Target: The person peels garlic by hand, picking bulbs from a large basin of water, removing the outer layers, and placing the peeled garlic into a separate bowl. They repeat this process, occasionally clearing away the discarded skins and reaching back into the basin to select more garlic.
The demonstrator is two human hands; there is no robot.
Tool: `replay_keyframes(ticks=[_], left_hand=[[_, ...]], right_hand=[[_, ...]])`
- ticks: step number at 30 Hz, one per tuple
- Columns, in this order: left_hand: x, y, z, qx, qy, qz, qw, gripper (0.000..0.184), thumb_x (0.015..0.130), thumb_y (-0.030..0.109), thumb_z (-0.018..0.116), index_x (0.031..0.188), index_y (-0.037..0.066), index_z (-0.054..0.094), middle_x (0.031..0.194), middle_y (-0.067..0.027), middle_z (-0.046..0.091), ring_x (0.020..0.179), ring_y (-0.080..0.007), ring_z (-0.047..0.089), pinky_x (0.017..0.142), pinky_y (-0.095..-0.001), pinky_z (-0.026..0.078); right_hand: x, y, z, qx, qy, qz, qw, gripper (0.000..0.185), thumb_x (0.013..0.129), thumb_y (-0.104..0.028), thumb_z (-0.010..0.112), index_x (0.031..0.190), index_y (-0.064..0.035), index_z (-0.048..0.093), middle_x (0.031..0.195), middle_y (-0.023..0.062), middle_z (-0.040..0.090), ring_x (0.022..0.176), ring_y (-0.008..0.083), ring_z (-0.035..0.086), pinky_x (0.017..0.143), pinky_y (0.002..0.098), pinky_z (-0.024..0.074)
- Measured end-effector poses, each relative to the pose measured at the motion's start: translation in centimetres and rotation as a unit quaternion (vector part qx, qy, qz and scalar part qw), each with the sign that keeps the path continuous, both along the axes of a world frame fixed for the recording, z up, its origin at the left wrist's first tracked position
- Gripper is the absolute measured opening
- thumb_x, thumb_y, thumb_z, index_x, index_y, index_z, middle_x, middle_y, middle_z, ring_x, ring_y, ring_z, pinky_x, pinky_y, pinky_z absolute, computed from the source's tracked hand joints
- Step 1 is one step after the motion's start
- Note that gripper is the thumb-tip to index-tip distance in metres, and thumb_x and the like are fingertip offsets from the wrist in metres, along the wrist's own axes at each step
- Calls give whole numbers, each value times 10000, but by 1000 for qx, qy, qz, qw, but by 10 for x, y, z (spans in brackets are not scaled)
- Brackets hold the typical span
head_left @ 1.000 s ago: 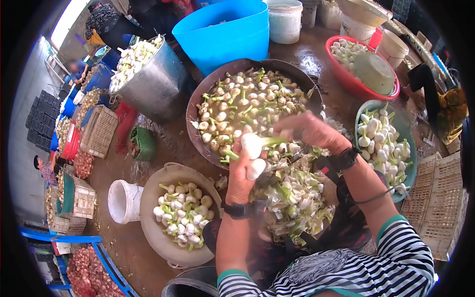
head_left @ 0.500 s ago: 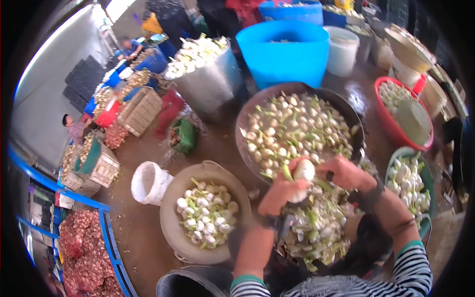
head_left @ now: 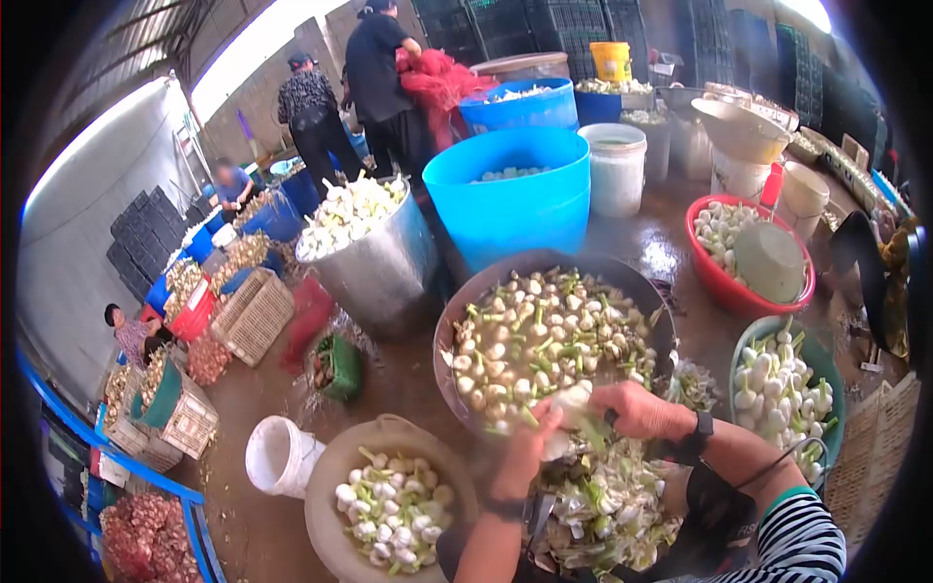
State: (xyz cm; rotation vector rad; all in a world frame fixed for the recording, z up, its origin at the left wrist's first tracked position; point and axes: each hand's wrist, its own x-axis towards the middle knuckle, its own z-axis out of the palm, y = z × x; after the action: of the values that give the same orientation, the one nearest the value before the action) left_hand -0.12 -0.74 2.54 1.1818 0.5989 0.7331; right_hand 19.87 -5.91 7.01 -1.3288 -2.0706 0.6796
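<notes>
Close together at the near edge of the big dark basin are both my hands. My left hand is closed around a pale garlic bulb, which is blurred. My right hand is closed at the leafy upper part of the same garlic, its fingertips partly hidden. Beneath my hands lies a pile of peeled leaves and skins. Garlic bulbs with green stems fill the dark basin. A round beige basin at lower left holds cleaner white bulbs.
A green basin and a red basin of garlic stand at right. Behind are a blue tub and a metal pot. A white bucket stands at left. Several people work farther back, one person holding red netting.
The view has tilted up, showing more of the people behind. My hands have stayed together at the basin's near edge. The two bulbs seen in my left hand earlier are now blurred and partly covered.
</notes>
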Motion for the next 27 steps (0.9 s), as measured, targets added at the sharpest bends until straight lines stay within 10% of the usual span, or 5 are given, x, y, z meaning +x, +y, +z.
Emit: replay_keyframes(ticks=[8,21,27], left_hand=[[-9,-18,5,-81,-42,-61,994,332,812,193,682,1061,-7,591,892,-33,625,749,-96,574,664,-227,464],[-4,-21,8,204,139,77,966,331,830,139,670,1098,-22,563,950,-47,635,819,-81,586,696,-217,482],[-19,-15,-4,-89,-37,-81,992,451,805,236,671,1137,-31,526,996,-79,599,814,-133,589,701,-259,490]], right_hand=[[3,-14,11,-108,122,85,983,163,802,-45,483,917,26,575,741,138,567,700,240,550,660,363,435],[-6,-13,3,-277,88,42,956,292,888,-249,519,794,12,610,640,23,583,580,112,550,527,276,434],[-12,-25,8,-243,179,62,951,345,886,-278,540,682,-3,574,602,8,543,551,82,498,513,244,400]])
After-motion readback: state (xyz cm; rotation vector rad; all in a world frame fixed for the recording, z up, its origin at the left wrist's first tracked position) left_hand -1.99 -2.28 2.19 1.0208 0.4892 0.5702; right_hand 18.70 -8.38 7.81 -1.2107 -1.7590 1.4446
